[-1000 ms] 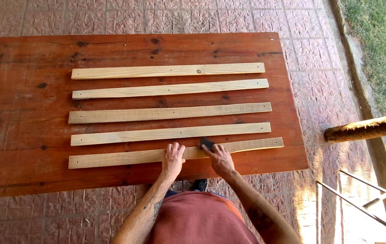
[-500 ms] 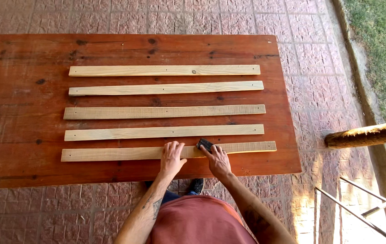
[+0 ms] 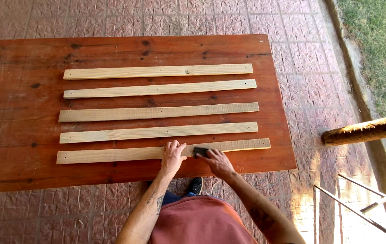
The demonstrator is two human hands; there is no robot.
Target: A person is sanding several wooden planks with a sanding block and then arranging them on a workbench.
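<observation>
**Two hands at work on the nearest of five wooden slats**

Seen from above, a person stands at a long reddish-brown wooden table (image 3: 16,167) set on a floor of reddish paving bricks (image 3: 310,77). Five pale wooden slats lie on it in parallel rows, each well apart from the next.

The left hand (image 3: 173,155) rests flat, palm down, on the nearest slat (image 3: 107,155), fingers spread and relaxed, pressing on the wood without gripping anything. Most of that slat stretches away to the left of this hand; a shorter part runs on to the right, past the other hand.

The right hand (image 3: 217,161) sits just beside the left, on the same slat. Its fingers are curled over a small dark block (image 3: 199,151), which lies against the slat's top face between the two hands. The block is partly covered and too small to tell what kind of thing it is.

Beyond both hands, further from the body, lie the second slat (image 3: 156,132), the third slat (image 3: 156,112), the fourth slat (image 3: 156,89) and the farthest slat (image 3: 156,71).

Well off to the right of the right hand, past the table's end, a rough log (image 3: 364,129) juts in above the paving, with grass (image 3: 374,40) beyond it.
</observation>
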